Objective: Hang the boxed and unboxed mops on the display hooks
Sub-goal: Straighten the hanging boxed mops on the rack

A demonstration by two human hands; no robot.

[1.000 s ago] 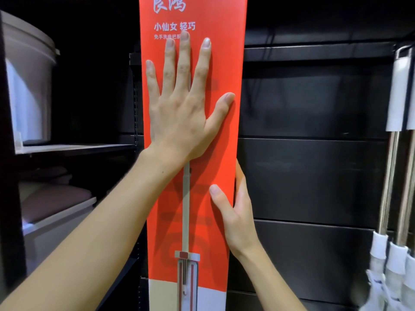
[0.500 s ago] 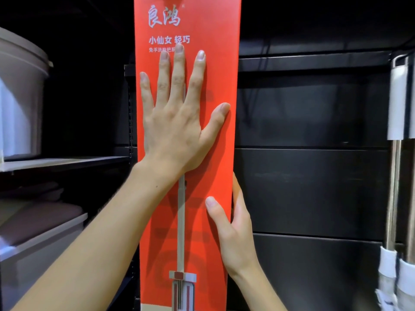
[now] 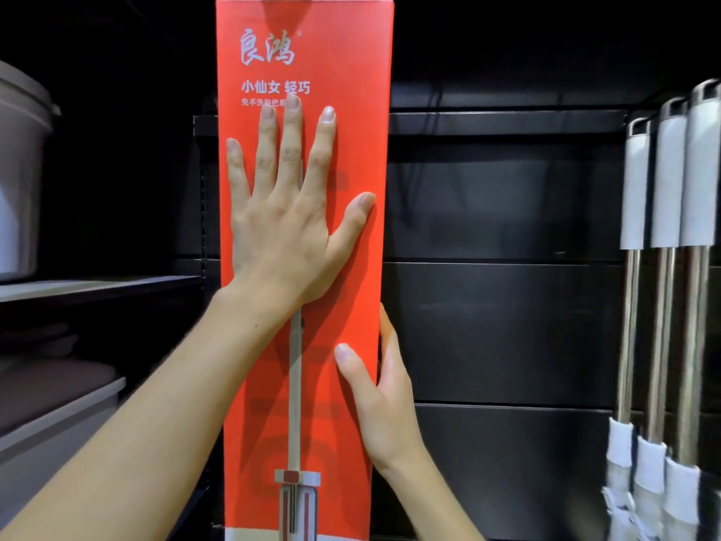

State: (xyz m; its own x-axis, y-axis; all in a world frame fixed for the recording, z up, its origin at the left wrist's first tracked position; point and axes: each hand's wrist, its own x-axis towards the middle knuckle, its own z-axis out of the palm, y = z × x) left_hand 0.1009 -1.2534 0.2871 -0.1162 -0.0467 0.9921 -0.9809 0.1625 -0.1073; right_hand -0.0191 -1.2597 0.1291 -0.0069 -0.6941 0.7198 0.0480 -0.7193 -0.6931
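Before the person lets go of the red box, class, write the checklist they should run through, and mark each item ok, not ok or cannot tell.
1. Left hand flat on the red box: ok.
2. Right hand grips the box's right edge: ok.
3. Box upright against the black panel: ok.
4. Box caught on a hook: cannot tell, no hook shows.
5. Box apart from the hanging mops: ok.

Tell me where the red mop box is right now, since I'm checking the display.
In the head view the red mop box stands upright at centre-left against the dark panel wall, left of the hanging mops.
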